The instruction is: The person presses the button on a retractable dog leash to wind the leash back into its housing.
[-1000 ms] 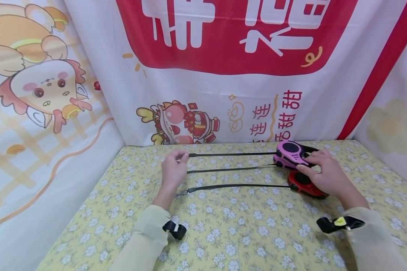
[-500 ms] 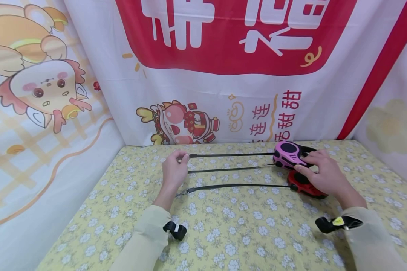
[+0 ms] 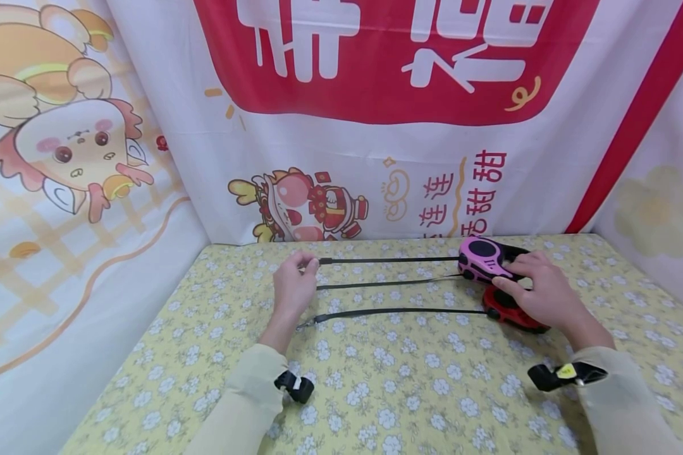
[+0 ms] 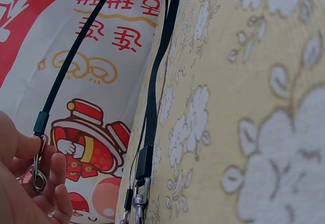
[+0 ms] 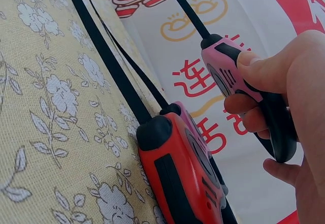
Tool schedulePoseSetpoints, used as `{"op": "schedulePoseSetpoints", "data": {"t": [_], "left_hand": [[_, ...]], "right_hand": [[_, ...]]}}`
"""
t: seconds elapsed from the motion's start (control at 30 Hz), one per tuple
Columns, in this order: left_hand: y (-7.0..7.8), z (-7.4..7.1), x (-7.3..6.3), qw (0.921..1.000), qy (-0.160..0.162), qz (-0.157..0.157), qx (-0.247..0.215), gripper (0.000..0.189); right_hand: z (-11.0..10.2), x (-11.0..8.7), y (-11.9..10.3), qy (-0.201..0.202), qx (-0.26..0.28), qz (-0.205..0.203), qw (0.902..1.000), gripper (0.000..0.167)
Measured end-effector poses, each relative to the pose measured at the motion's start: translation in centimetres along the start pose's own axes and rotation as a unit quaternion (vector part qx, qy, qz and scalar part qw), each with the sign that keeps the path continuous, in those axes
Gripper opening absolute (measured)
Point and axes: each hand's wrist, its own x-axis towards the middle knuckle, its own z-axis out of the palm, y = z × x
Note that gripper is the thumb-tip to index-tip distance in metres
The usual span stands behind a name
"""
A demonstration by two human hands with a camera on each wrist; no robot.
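Note:
My right hand [image 3: 552,294] grips the black handle of a pink retractable dog leash [image 5: 223,64], its thumb along the casing. The black strap [image 3: 393,260] of this leash runs nearly straight to my left hand [image 3: 293,284], which holds the metal snap hook [image 4: 36,176] at its end. In both wrist views the held leash is raised above the table. A red retractable leash [image 5: 177,170] lies just below my right hand. Behind it is a second pink leash [image 5: 184,116], mostly hidden in the head view. Their straps stretch leftward, side by side.
A yellow floral cloth [image 3: 410,379] covers the table. Printed white hangings [image 3: 375,145] rise behind it and at both sides. The two lying leashes' snap hooks [image 4: 139,206] rest near my left hand.
Both hands have shifted very slightly toward each other. Their holds on the raised pink leash and its hook stay the same, and the other leashes have not moved.

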Motion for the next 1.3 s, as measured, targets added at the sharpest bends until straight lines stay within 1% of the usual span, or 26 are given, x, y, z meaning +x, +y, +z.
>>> {"op": "schedulePoseSetpoints", "data": {"t": [0.2, 0.4, 0.63, 0.87, 1.03, 1.3], "left_hand": [[-0.03, 0.15, -0.04, 0.9999, -0.001, 0.009, 0.006, 0.017], [0.03, 0.14, -0.14, 1.0000, -0.001, 0.006, 0.004, 0.017], [0.04, 0.33, -0.12, 1.0000, -0.002, 0.000, 0.006, 0.017], [-0.11, 0.60, -0.15, 1.0000, -0.001, 0.000, 0.009, 0.016], [-0.19, 0.73, -0.20, 0.9999, -0.002, 0.003, 0.012, 0.017], [-0.23, 0.87, -0.29, 0.9998, -0.008, 0.003, 0.017, 0.016]], "right_hand": [[0.12, 0.06, -0.19, 0.004, -0.003, -0.015, 0.9999, 0.059], [0.26, 0.07, -0.16, 0.009, -0.003, -0.026, 0.9996, 0.058], [0.40, 0.40, -0.16, -0.006, 0.000, -0.027, 0.9996, 0.057], [0.58, 0.53, -0.26, -0.019, 0.002, -0.013, 0.9997, 0.060], [0.67, 0.46, -0.32, -0.015, 0.004, -0.019, 0.9997, 0.058], [0.97, 0.47, -0.40, 0.001, 0.004, -0.041, 0.9992, 0.053]]}}
